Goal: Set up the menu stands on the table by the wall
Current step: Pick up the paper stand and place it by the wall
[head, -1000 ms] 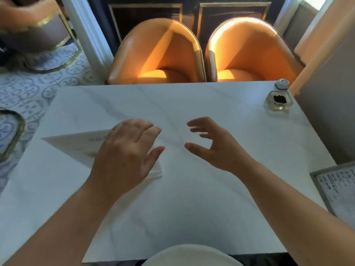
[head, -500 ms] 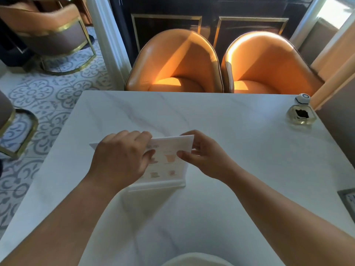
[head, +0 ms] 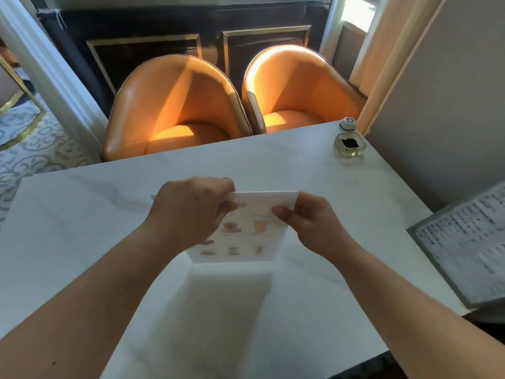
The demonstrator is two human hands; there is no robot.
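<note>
Your left hand (head: 191, 212) and right hand (head: 306, 222) pinch the menu stand's (head: 243, 231) top corners, fingers closed, steadying it upright on the surface (head: 314, 170).

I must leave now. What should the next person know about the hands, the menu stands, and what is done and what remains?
Left hand: pinching the top left corner of the menu stand.
Right hand: pinching its top right corner.
The stand is upright in the middle of the marble table, base touching the top.
A second menu, grey-framed, lies at the right edge, near the wall.
Done: first stand raised.
Left: move it to the wall side, release, then set up the second.
</note>
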